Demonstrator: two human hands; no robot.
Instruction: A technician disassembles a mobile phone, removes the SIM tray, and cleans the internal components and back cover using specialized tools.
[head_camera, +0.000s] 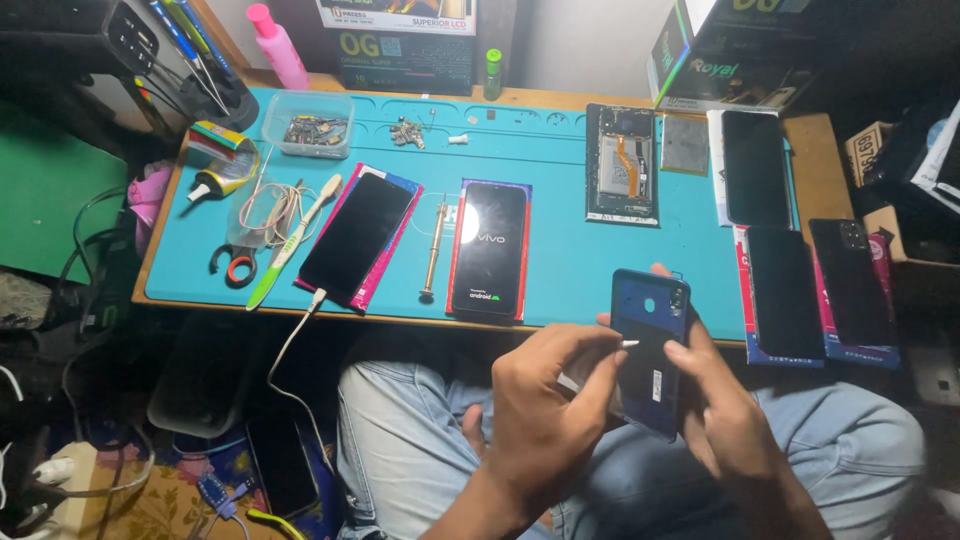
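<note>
The left hand pinches a thin white-tipped tool, fingers drawn together around it, its tip touching the back of a dark blue phone. The right hand grips that phone from the side, fingers closed on its edge and thumb across the back, holding it tilted above the lap, just off the near edge of the bench.

Done well, this work seems to want a steady phone and a light tool tip kept low along the back cover, so it neither slips nor scratches.

On the blue mat, two phones lie near the middle of the near edge: a dark one on a pink-edged case with a white cable plugged in, and a lit one in a red case. Between them lies one brass-handled screwdriver. One opened phone body sits toward the far edge. Three dark phones or screens lie at the right end. At the far left corner stands one clear tray of small parts.
</note>
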